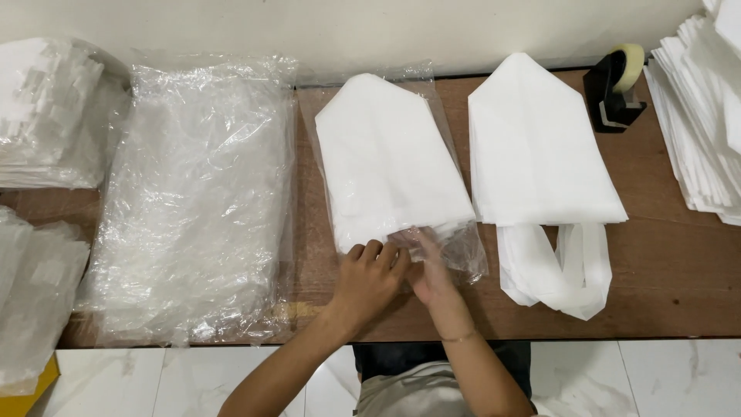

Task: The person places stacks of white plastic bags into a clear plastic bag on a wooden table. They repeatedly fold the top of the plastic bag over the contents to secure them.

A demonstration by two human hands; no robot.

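With the folded white fabric bag mostly sleeved, both your left hand and right hand pinch its clear plastic pouch mouth at 6 o'clock; sealing likely needs the flap flattened.

We see a folded white fabric bag lying flat on the worktop, pointed end away, slipped inside a clear plastic sleeve whose crinkled open end faces us.
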